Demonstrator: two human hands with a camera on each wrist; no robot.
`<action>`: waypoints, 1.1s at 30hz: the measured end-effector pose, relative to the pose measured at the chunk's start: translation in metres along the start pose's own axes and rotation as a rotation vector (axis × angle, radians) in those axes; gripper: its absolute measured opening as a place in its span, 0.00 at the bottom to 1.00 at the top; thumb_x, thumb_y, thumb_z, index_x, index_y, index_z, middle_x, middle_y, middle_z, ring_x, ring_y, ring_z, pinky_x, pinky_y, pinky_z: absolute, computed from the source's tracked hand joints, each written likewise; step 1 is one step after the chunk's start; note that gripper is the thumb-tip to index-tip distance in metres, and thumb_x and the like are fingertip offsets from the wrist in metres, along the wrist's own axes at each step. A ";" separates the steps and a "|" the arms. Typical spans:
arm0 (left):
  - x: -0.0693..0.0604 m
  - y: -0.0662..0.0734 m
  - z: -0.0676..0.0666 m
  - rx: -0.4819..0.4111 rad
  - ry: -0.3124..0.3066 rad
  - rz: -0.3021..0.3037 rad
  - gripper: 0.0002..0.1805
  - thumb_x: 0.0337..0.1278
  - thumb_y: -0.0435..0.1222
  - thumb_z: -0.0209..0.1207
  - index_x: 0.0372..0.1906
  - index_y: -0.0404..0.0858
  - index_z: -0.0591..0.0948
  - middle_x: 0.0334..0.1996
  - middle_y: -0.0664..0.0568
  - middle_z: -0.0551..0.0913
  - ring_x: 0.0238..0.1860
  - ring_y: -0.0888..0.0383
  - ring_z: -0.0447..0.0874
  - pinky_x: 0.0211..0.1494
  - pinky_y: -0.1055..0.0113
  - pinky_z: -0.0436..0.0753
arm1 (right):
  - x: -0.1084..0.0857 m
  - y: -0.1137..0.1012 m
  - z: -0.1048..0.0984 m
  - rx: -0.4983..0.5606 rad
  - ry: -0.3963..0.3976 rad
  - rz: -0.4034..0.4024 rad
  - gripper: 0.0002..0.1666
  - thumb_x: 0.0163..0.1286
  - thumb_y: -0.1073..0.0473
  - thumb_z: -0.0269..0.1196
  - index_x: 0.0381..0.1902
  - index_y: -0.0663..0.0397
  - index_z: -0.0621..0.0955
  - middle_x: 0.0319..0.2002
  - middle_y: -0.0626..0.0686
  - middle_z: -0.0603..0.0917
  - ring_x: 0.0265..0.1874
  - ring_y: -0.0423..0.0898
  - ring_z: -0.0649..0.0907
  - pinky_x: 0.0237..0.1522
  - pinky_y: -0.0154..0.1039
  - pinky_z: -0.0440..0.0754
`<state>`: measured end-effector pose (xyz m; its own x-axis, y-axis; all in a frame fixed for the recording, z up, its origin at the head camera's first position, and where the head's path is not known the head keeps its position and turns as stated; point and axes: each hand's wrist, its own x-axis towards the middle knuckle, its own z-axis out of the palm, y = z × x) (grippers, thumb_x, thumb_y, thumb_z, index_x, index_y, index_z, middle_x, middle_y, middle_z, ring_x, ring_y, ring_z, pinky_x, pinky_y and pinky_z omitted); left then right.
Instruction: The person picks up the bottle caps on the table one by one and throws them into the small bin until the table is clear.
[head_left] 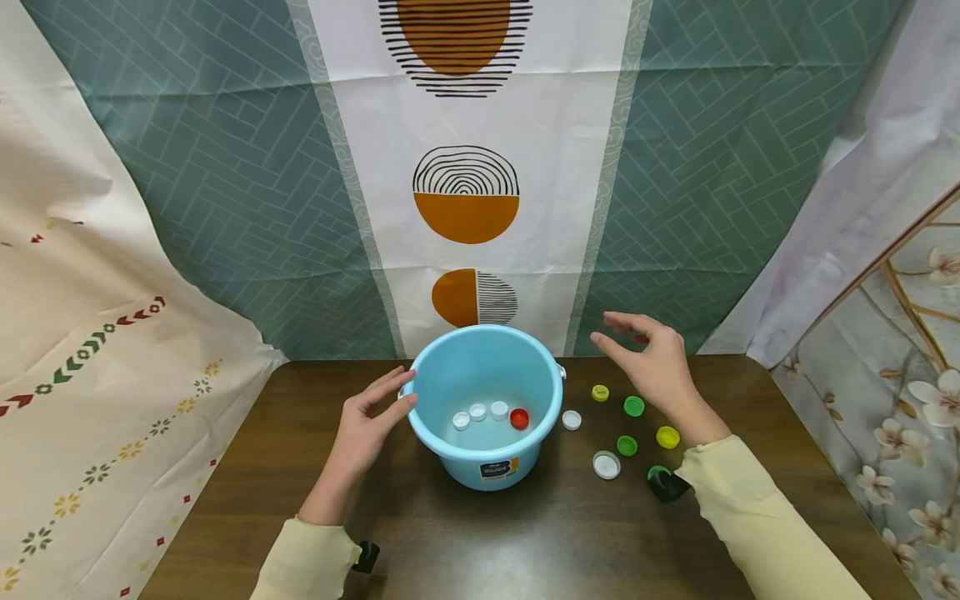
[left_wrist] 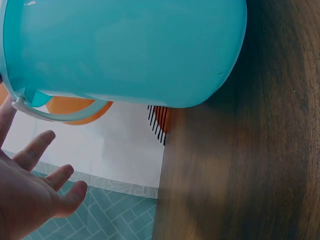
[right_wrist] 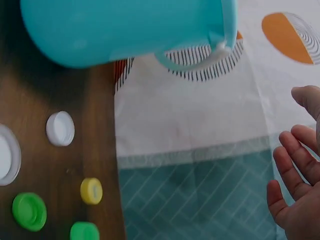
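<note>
A light blue bucket [head_left: 465,473] stands upright on the table. Inside it lie three white bottle caps [head_left: 477,412] and a red cap [head_left: 519,418]. My left hand [head_left: 366,425] rests at the bucket's left rim, fingers loosely spread; in the left wrist view its fingertips reach the rim near the pale handle [left_wrist: 70,116]. Raised above the table right of the bucket, my right hand [head_left: 660,367] holds nothing, its fingers relaxed and apart. Below it lie white caps [head_left: 572,420], yellow caps [head_left: 600,392] and green caps [head_left: 633,406], one partly hidden by the black wrist strap.
The brown wooden table [head_left: 480,550] ends at the back against a hanging patterned curtain [head_left: 465,125]. Pale embroidered cloth [head_left: 90,400] hangs on the left, and flowered cloth [head_left: 892,433] on the right. A larger white cap [head_left: 607,465] lies nearest the front.
</note>
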<state>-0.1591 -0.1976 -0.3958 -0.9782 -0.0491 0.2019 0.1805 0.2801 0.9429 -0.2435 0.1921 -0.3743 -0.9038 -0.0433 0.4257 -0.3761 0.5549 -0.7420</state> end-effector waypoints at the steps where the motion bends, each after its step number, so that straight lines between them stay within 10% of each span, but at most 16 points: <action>1: 0.000 0.000 0.000 0.000 -0.001 -0.001 0.22 0.53 0.44 0.64 0.54 0.43 0.80 0.63 0.53 0.73 0.68 0.55 0.65 0.65 0.45 0.66 | -0.002 0.004 -0.002 -0.006 0.002 0.008 0.29 0.58 0.38 0.64 0.55 0.40 0.79 0.51 0.46 0.81 0.49 0.44 0.76 0.51 0.44 0.70; 11: -0.001 -0.001 0.000 0.006 -0.001 -0.003 0.22 0.54 0.44 0.64 0.55 0.43 0.80 0.63 0.52 0.72 0.68 0.54 0.64 0.65 0.44 0.66 | -0.020 0.035 -0.026 -0.063 0.038 0.106 0.28 0.58 0.37 0.63 0.56 0.38 0.78 0.52 0.45 0.81 0.49 0.39 0.75 0.45 0.28 0.70; 33: -0.002 -0.002 -0.001 0.002 -0.006 0.003 0.22 0.54 0.44 0.64 0.55 0.43 0.80 0.63 0.53 0.73 0.68 0.54 0.64 0.65 0.42 0.65 | -0.067 0.101 -0.049 -0.212 0.046 0.237 0.31 0.60 0.36 0.61 0.57 0.45 0.78 0.53 0.52 0.82 0.53 0.51 0.76 0.46 0.40 0.71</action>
<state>-0.1577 -0.1987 -0.3982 -0.9782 -0.0423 0.2032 0.1834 0.2823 0.9416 -0.2105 0.2922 -0.4527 -0.9491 0.1432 0.2806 -0.1008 0.7060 -0.7010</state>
